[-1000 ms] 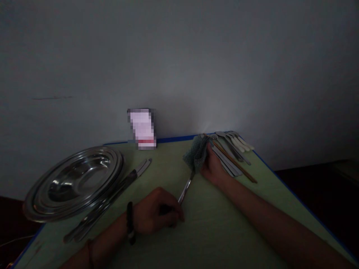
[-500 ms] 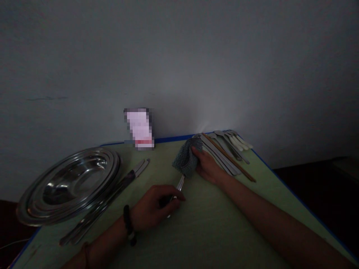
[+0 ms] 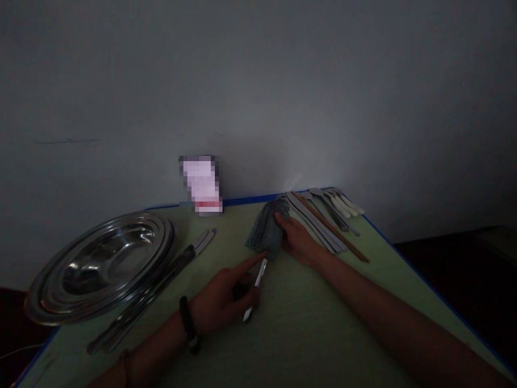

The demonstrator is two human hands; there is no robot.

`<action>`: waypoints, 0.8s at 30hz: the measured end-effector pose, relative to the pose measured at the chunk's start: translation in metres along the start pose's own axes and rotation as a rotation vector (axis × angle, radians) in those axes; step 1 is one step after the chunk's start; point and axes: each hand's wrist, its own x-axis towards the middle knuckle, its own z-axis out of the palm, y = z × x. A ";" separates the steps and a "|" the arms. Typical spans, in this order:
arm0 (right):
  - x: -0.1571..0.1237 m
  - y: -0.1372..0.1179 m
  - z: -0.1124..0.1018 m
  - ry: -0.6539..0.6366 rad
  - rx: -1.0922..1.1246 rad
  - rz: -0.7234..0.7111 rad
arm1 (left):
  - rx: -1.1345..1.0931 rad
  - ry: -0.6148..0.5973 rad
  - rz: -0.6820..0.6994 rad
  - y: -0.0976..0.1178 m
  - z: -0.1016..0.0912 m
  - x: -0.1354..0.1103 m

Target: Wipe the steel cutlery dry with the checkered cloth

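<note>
My left hand point(image 3: 226, 299), with a dark beaded bracelet at the wrist, is closed around a shiny metal cutlery handle point(image 3: 260, 272). Its index finger stretches out to the lower edge of a grey-blue cloth point(image 3: 264, 229). Folded over the far end of that cutlery piece, the cloth hides whether it is a knife, fork or spoon. My right hand point(image 3: 297, 240) grips the cloth from the right, thumb on top. Just beyond it lie several flat metal knives point(image 3: 315, 223) and a pair of wooden chopsticks point(image 3: 331, 229).
Stacked steel plates point(image 3: 105, 264) sit at the left, with two table knives point(image 3: 161, 285) alongside. A phone point(image 3: 202, 186) with a blurred screen leans against the wall. Spoons point(image 3: 335, 210) and white-handled cutlery point(image 3: 347, 205) lie at the far right of the green table point(image 3: 299, 345).
My left index finger has straightened and moved up to the cloth's edge, and more of the metal handle shows. The cloth has shifted slightly left; my right hand is nearly still.
</note>
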 end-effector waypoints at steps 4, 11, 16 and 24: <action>-0.001 0.000 -0.001 -0.044 -0.009 -0.012 | -0.041 -0.004 0.014 -0.001 0.002 -0.001; -0.005 0.001 -0.005 -0.126 -0.232 -0.043 | -0.023 -0.001 0.013 -0.003 0.002 -0.001; -0.005 0.000 -0.004 -0.143 -0.244 -0.031 | 0.002 0.002 0.057 -0.002 0.001 0.000; -0.005 -0.001 -0.004 -0.163 -0.286 -0.037 | -0.039 0.034 0.063 -0.002 0.003 -0.001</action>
